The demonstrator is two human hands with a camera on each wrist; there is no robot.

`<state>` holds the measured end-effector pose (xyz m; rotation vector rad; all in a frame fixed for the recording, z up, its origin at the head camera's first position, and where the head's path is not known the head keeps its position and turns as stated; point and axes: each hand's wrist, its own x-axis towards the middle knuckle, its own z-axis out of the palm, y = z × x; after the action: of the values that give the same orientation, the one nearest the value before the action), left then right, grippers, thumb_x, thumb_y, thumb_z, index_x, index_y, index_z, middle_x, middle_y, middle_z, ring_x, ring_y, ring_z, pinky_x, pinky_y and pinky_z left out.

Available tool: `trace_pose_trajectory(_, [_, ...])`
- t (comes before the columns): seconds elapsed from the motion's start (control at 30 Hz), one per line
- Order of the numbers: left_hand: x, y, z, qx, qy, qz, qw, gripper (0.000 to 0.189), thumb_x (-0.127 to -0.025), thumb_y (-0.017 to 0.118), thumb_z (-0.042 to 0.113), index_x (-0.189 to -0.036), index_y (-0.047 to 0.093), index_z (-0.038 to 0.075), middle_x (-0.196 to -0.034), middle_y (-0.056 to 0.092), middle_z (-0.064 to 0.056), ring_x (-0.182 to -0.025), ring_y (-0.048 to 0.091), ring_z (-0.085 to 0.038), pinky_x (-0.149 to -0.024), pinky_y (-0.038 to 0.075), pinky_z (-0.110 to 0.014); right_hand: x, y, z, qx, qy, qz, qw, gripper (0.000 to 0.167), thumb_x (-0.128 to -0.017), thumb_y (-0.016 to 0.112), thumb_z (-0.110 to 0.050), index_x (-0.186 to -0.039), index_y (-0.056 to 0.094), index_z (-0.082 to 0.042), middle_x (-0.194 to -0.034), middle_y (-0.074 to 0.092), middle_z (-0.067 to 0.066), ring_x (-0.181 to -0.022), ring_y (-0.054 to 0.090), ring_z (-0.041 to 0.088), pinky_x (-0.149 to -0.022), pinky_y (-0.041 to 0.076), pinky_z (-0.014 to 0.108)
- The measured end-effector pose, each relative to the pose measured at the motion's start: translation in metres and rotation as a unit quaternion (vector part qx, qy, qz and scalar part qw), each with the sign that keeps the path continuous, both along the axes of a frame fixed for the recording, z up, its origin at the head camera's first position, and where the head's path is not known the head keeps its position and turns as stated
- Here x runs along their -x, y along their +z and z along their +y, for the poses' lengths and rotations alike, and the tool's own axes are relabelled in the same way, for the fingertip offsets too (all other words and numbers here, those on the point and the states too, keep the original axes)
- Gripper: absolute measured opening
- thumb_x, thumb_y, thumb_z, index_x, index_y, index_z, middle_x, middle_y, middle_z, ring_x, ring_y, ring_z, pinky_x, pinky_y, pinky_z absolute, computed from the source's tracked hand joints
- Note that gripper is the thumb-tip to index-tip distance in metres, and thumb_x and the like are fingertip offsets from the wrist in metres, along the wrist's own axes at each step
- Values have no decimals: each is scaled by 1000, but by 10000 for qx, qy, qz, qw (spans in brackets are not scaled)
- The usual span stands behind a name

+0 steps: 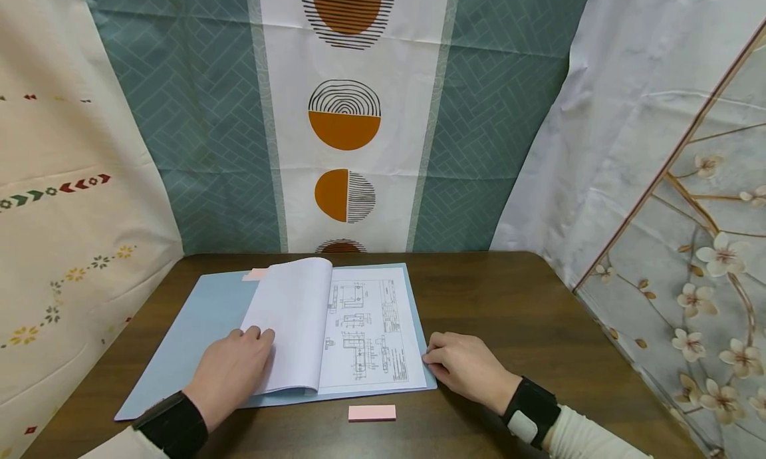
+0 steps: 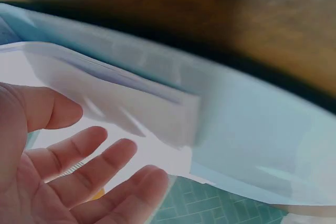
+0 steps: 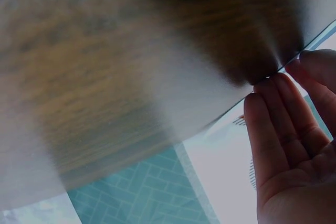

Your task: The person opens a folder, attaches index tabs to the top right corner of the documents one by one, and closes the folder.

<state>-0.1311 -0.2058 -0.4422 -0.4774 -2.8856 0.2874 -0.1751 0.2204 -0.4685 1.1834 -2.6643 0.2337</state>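
Note:
A light blue folder (image 1: 179,352) lies spread on the table. Inside are sheets of paper, some turned over to the left with their blank backs (image 1: 290,319) up and bowed near the fold. To the right, a sheet with technical drawings (image 1: 371,332) faces up. My left hand (image 1: 233,369) rests on the left edge of the turned sheets; in the left wrist view its fingers (image 2: 118,156) are loosely bent and the thumb is apart from them. At the folder's lower right edge, my right hand (image 1: 469,369) pinches the border between thumb and forefinger, the other fingers extended.
A small pink block or pad (image 1: 372,413) lies on the table in front of the folder. Another pink piece (image 1: 255,274) shows at the folder's top, partly under the sheets. Dark wooden table (image 1: 509,312) extends to the right. Patterned curtains (image 1: 503,113) hang behind and on both sides.

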Motion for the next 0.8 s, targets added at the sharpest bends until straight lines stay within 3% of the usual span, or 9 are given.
trace_pose_trajectory(0.27, [8,11,17,-181,-480,797,9955,38,-88,95,24,-113,74,4,-103,74,-16,-88,71,-31,-80,66,-46,-1,1,-1,44,43,35,10000,16,-90,93,-11,-105,89,-17,-97,70,-7,-80,58,5,-72,54,21])
trace_pose_trajectory(0.4, [8,16,32,-392,-793,941,9916,36,-88,94,23,-113,76,4,-110,77,-14,-101,75,-31,-91,64,-47,-2,2,-1,97,72,97,9999,18,-89,94,-10,-104,89,-16,-96,70,-7,-80,58,5,-72,55,21])
trace_pose_trajectory(0.6, [4,19,57,-568,-1170,710,9890,39,-90,93,27,-117,77,5,-114,79,-11,-107,76,-28,-99,61,-44,-2,3,-2,126,105,112,9998,18,-88,94,-9,-104,89,-16,-97,70,-7,-80,58,6,-71,55,22])
trace_pose_trajectory(0.8, [-5,19,77,-904,-1506,128,9844,39,-94,90,31,-121,78,6,-117,80,-8,-112,75,-26,-101,60,-43,-2,4,-2,108,78,50,9999,17,-89,94,-9,-105,89,-16,-97,70,-7,-80,58,6,-72,55,22])
